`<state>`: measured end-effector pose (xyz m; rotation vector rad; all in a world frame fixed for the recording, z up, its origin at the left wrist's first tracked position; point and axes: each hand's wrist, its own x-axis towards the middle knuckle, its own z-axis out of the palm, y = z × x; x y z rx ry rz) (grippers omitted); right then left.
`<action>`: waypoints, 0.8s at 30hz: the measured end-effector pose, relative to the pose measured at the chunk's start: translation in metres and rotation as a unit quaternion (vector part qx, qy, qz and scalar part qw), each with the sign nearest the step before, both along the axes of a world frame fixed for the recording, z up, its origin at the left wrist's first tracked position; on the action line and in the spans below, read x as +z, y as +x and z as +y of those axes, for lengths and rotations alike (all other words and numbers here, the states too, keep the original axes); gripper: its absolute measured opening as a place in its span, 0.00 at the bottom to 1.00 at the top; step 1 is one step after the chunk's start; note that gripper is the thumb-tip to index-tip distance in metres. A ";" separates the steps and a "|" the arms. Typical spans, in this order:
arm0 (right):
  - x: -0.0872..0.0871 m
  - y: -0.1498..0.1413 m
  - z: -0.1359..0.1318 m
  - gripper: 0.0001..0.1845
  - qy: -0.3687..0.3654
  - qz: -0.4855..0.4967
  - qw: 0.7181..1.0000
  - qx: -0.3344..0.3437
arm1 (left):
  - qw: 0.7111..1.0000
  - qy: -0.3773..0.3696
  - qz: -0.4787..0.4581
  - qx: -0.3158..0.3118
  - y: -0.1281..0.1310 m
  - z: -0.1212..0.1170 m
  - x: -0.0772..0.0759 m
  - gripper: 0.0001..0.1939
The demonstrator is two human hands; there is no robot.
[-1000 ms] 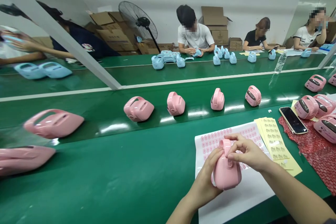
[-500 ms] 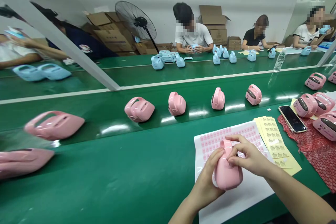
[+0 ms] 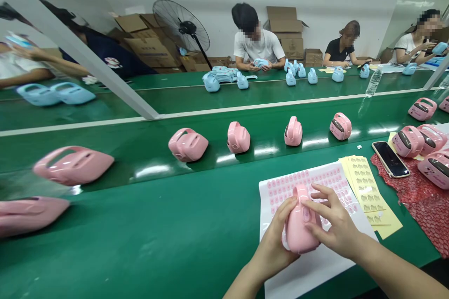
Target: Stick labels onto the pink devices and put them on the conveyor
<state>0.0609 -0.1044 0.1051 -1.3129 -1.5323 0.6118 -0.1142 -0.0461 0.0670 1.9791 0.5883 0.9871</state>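
Observation:
My left hand (image 3: 272, 243) is wrapped round the left side of a glossy pink plastic casing with a loop handle (image 3: 302, 236), holding it upright above a white sticker sheet (image 3: 293, 278). Fingers apart, my right hand (image 3: 335, 224) rests its index finger and thumb on the casing's near side, around a small oval pink patch (image 3: 306, 215) just below the handle. Whether that patch is a sticker or a button I cannot tell. Rows of small pink stickers show on the sheet behind the casing, which partly covers it.
Yellow sticker sheets (image 3: 368, 191), a phone (image 3: 391, 159) and red bubble wrap (image 3: 417, 196) lie to the right. Several pink casings, such as one nearby (image 3: 188, 145), line the green bench (image 3: 157, 238). Co-workers sit opposite with blue casings; a water bottle (image 3: 373, 81) stands by the divider.
My right hand has shifted slightly right and its fingers have spread, uncovering the oval patch. The casing has tilted a little in my left hand.

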 end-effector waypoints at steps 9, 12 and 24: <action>0.004 -0.010 0.015 0.27 -0.050 0.114 0.992 -0.011 | 0.999 0.039 -0.006 -0.034 0.001 0.001 0.005 0.45; -0.003 0.006 0.031 0.21 -0.076 0.119 0.990 0.020 | 0.997 -0.015 -0.011 -0.079 -0.001 -0.005 0.009 0.46; 0.020 0.084 0.079 0.09 -0.112 0.008 0.974 -0.199 | 0.889 -0.411 -0.164 0.120 0.042 -0.001 -0.023 0.26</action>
